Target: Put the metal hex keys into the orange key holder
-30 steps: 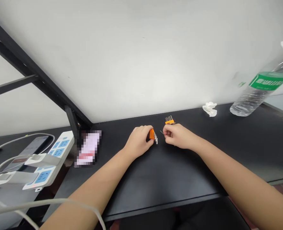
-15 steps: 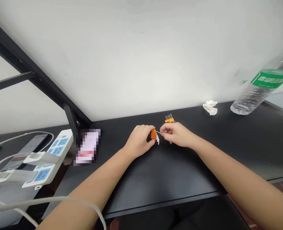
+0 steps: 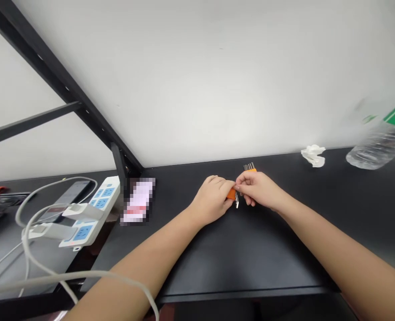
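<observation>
**"What's the left hand (image 3: 211, 200) doing?"**

"It's clenched around an orange Allen key holder (image 3: 231, 194), which sticks out past the fingers toward the other hand. The metal keys (image 3: 236, 201) poke out of its end."

**"And the right hand (image 3: 259, 189)?"**

"It's curled, with its fingertips (image 3: 238, 187) right against that holder, beside the keys. I can't tell whether they're pinching a single key."

**"Anything close by?"**

"A second orange key holder (image 3: 250, 168) sits on the counter (image 3: 251, 254) just past the right hand, partly hidden by it."

**"Further out?"**

"To the right, there's a crumpled tissue (image 3: 313, 155), then a clear plastic bottle (image 3: 380, 151) with a green label. To the left, there's a pixelated, blurred object (image 3: 137, 200), and beyond it a white power strip (image 3: 109, 192) with blue sockets and a pale cable (image 3: 67, 277) running from it."
</observation>
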{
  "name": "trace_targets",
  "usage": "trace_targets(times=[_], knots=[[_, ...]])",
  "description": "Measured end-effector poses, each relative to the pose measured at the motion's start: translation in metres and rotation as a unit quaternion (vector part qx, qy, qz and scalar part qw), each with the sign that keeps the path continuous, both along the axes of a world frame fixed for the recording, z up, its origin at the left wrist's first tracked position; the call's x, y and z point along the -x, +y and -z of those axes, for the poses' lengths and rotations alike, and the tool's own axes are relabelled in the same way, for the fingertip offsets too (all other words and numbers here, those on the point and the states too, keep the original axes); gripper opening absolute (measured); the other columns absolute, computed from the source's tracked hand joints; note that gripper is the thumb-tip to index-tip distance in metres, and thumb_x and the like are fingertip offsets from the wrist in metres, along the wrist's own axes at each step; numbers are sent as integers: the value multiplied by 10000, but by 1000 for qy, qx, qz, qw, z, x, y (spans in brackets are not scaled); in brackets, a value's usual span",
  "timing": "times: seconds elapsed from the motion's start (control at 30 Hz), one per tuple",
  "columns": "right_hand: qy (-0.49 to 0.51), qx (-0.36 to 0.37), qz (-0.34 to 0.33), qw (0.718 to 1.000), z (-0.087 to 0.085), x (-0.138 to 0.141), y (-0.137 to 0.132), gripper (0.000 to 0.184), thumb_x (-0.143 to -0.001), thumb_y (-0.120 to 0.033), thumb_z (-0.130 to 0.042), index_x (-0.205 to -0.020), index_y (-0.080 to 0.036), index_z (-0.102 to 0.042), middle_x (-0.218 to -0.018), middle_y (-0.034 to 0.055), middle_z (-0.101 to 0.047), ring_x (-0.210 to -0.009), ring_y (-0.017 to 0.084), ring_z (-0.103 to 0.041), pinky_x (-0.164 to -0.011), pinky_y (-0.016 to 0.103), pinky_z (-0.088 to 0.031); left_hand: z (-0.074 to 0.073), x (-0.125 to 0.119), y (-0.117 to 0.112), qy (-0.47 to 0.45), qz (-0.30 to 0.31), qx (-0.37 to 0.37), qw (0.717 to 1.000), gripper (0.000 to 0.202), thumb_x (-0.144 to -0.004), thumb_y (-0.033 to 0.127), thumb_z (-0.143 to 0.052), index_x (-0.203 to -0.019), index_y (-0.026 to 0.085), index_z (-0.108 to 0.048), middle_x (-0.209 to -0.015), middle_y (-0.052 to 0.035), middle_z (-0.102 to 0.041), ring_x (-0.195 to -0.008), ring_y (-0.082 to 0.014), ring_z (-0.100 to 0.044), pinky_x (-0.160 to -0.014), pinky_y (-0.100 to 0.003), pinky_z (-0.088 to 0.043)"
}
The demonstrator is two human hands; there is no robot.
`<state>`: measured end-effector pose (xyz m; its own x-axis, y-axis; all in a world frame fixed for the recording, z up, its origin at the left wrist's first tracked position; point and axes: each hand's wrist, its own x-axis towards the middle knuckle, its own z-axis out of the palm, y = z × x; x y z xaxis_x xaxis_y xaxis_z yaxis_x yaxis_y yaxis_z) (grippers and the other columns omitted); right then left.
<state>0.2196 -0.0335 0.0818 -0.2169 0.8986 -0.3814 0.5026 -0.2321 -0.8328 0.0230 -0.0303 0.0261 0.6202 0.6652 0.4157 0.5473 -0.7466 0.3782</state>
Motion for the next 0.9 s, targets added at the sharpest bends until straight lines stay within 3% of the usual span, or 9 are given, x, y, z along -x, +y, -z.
trace_targets(times=[0.2,0.43,0.67,0.9], knots=[[8,-16,59,998,9,6,-5,298,-853,-447,-709,-816,-192,-558,-557,-35,-588,-387,106,-521,-346,200,-423,1,3,-2,24,-17,4,1000,256,-900,183,-607,-1154,188,-574,-1088,-51,-710,-993,-224,-630,-938,-388,-456],[149,-5,171,974,17,14,-11,414,-730,-475,-850,-716,-172,-568,-558,-9,-582,-443,102,-513,-421,223,-443,-4,-1,-9,37,-62,16,997,252,-914,196,-605,-1163,198,-566,-1133,-57,-700,-998,-220,-612,-856,-376,-426],[156,17,129,979,12,22,-16,369,-758,-454,-830,-900,-139,-703,-653,22,-626,-560,108,-546,-522,225,-465,5,-4,-4,56,-105,4,993,112,-967,232,-539,-1047,184,-600,-1027,-51,-714,-948,-220,-618,-814,-394,-403],[52,-29,125,990,12,25,-23,482,-846,-450,-717,-1196,-119,-725,-568,-20,-554,-498,104,-492,-503,235,-433,4,-9,-3,62,-113,30,991,354,-955,275,-573,-1292,167,-559,-1189,-73,-719,-1015,-228,-637,-848,-398,-426]])
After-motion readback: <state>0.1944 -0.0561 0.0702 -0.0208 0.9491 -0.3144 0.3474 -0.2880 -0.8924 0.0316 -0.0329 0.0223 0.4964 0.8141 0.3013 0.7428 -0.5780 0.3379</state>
